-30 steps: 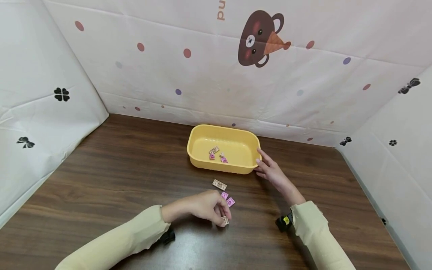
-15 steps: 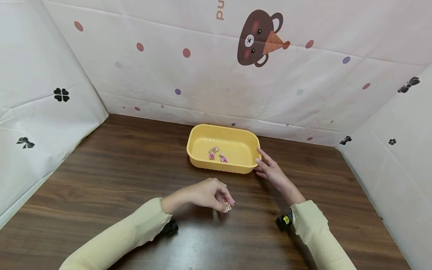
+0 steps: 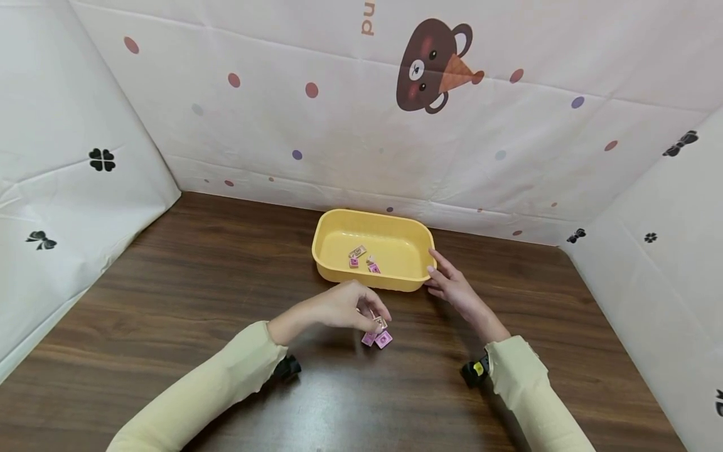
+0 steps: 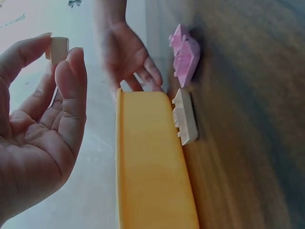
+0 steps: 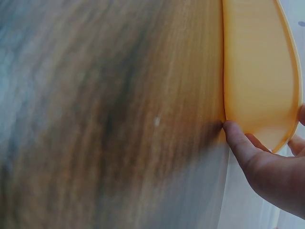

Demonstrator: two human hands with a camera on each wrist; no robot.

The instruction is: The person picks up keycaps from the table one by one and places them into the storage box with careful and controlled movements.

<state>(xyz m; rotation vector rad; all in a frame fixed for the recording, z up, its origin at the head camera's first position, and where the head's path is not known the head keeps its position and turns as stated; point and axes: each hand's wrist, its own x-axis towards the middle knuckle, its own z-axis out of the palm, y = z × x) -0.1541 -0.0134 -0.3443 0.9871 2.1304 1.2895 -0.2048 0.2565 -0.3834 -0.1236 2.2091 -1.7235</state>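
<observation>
Thumb and fingertips of my left hand [image 3: 341, 306] pinch a small beige block [image 4: 59, 50] above the table, just in front of the yellow tub [image 3: 401, 284]. Two pink blocks [image 3: 384, 339] lie on the wood under that hand. Another beige block [image 4: 186, 114], longer, rests close to the tub in the left wrist view; the left hand hides it in the head view. At the tub's right end, my right hand [image 3: 454, 290] touches the rim and outer wall with extended fingers. In the right wrist view its fingertip [image 5: 230, 125] meets the tub's lower edge.
Inside the tub lie several small pieces, among them a beige block [image 3: 358, 252] and a pink block [image 3: 374, 268]. White printed sheets [image 3: 260, 125] stand behind the dark wooden table [image 3: 226, 276] and on both sides. Each wrist carries a black camera [image 3: 473, 373].
My left hand has picked the small beige block off the table and moved it forward, towards the tub. The pink blocks have shifted slightly. My right hand stays at the tub.
</observation>
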